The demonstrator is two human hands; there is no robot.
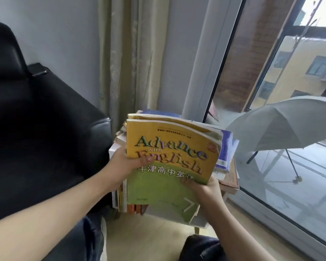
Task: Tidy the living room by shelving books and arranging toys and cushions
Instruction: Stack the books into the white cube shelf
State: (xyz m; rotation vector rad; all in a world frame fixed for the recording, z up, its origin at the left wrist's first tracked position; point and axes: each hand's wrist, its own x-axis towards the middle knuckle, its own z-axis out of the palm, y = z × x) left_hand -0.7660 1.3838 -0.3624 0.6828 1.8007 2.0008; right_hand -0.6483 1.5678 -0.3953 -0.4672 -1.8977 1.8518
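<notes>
**While held in both grips: yellow-and-green textbooks**

Where the left grip (124, 162) closes on the left edge, its thumb is laid across the cover of the "Advance with English" textbook (169, 157), the fingers hidden beneath. The right grip (205, 187) is curled round the lower right edge. A second yellow book (139, 116) is carried directly under the first, between the two grips. Just beyond and below the grips, a pile of books (226, 153) is stacked on a small worktop (200, 222); upright spines (124, 198) are seen under the left grip. A black sofa (36, 119) is set left of the left grip, a curtain (130, 53) beyond it. An opened grey umbrella (290, 121) is seen through the glass, right of the right grip.
</notes>
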